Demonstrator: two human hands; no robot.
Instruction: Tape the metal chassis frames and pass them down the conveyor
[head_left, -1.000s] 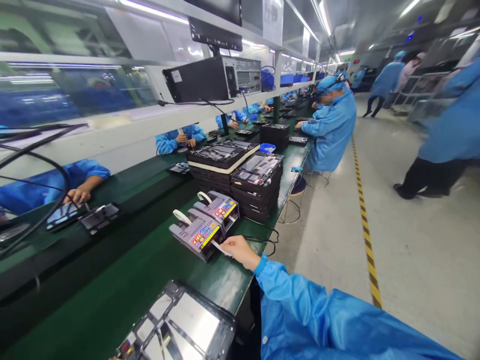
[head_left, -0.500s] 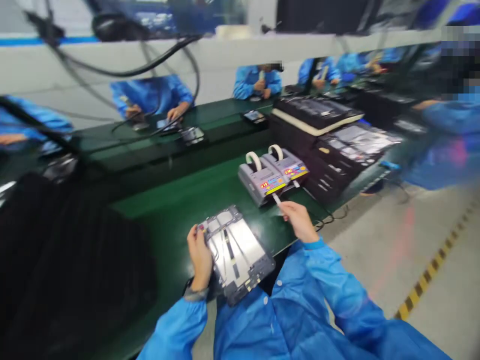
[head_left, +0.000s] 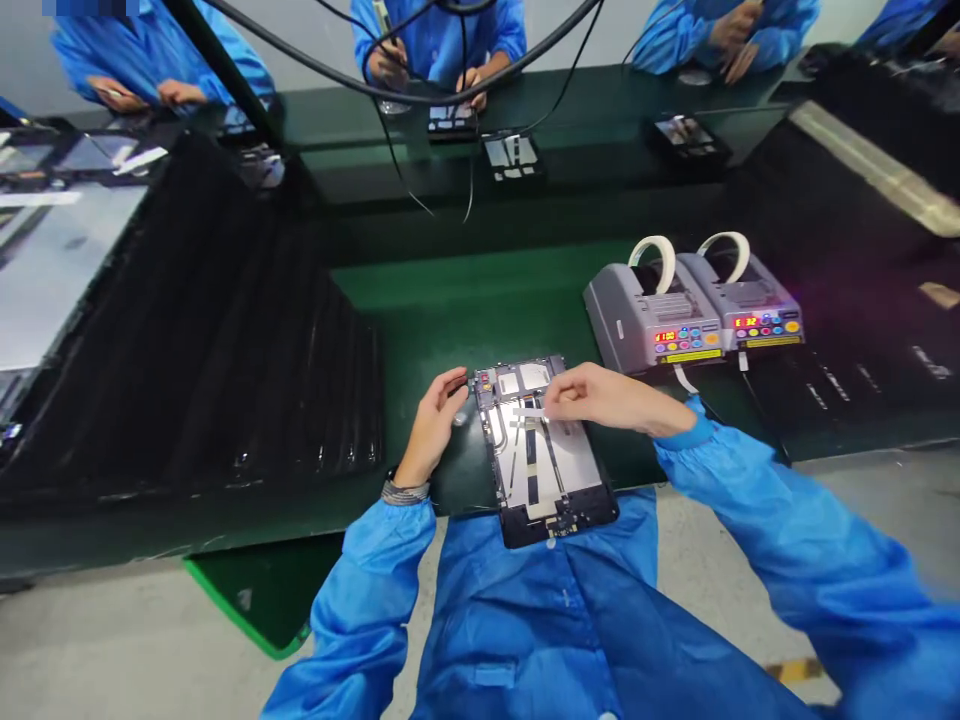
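Observation:
An open tablet frame (head_left: 541, 452), black-edged with a silvery inside, lies on the green bench in front of me. My left hand (head_left: 437, 415) grips its upper left edge, fingers curled. My right hand (head_left: 600, 397) is pinched on a short strip of white tape (head_left: 529, 412) and holds it over the upper middle of the frame. Two grey tape dispensers (head_left: 691, 312) with white rolls stand just right of my right hand.
A tall stack of black trays (head_left: 195, 330) fills the bench to the left. More black trays (head_left: 862, 250) stand on the right. Other workers in blue coats (head_left: 439, 35) sit across the belt with small devices. Black cables (head_left: 420, 95) hang overhead.
My view dropped from the aisle to the bench. My right hand pulled a tape strip from the dispenser and carried it left onto the frame, which now lies flatter, square to me.

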